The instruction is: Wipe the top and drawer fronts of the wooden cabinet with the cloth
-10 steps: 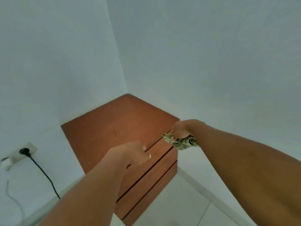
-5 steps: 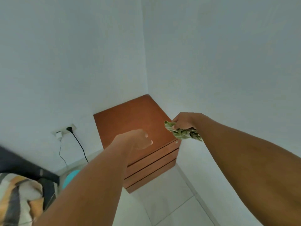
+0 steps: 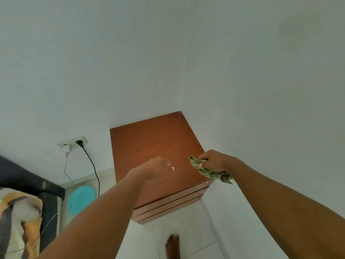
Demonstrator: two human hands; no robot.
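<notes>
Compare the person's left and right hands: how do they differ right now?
The right hand grips the bunched green cloth; the left hand holds nothing. The right hand's fingers are curled tight, the left hand's only loosely. The left hand shows over the middle of the cabinet top, the right hand at its front right corner. Both reach forward towards the cabinet.

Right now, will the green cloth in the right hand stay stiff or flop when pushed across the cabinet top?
Probably floppy: the cloth hangs crumpled from the right hand. Likely light: that hand alone carries it. It may bunch rather than slide flat on the cabinet.
</notes>
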